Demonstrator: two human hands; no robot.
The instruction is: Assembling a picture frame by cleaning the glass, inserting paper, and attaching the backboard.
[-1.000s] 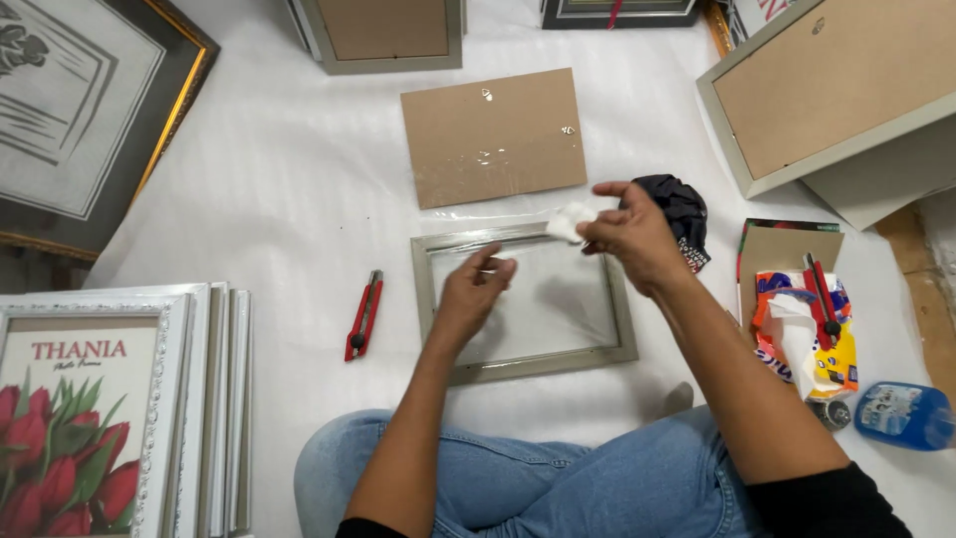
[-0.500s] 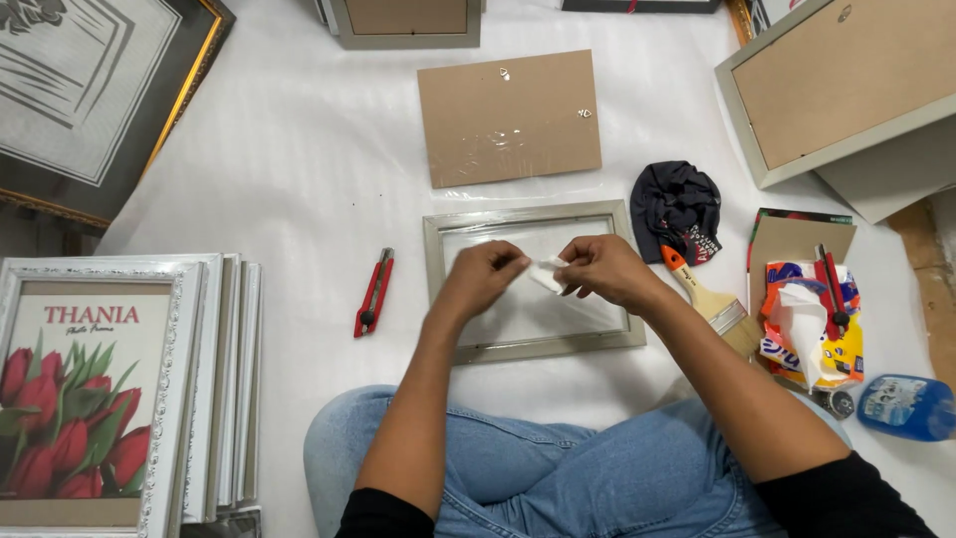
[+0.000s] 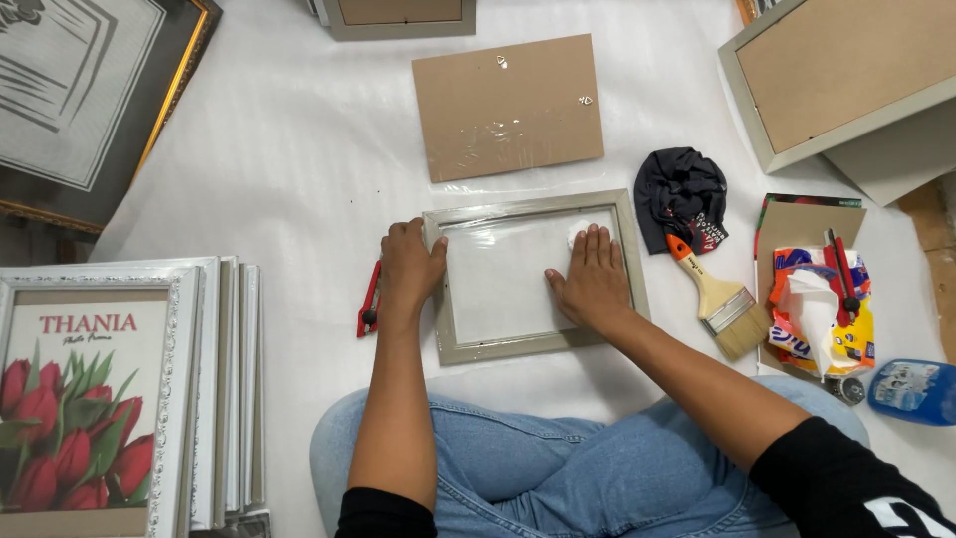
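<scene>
Between the person's knees and a brown backing board (image 3: 508, 108), a grey picture frame (image 3: 536, 275) lies flat on the white sheet (image 3: 289, 149) covering the floor. The left hand (image 3: 408, 269) grips the frame's left edge, fingers curled over the rail, thumb on the near side. The right hand (image 3: 593, 277) lies flat and open on the glass pane (image 3: 498, 279), fingers together, pressing a small white cloth pad (image 3: 578, 235) at the fingertips near the frame's far right corner. Just left of the left hand lies a red utility knife (image 3: 370, 299). Right of the frame are a crumpled dark cloth (image 3: 682, 194), a paintbrush (image 3: 715, 297) with an orange neck, and a pack of tissues (image 3: 817, 314). At the near left stands a stack of white frames (image 3: 214, 389), the front one showing red tulips.
</scene>
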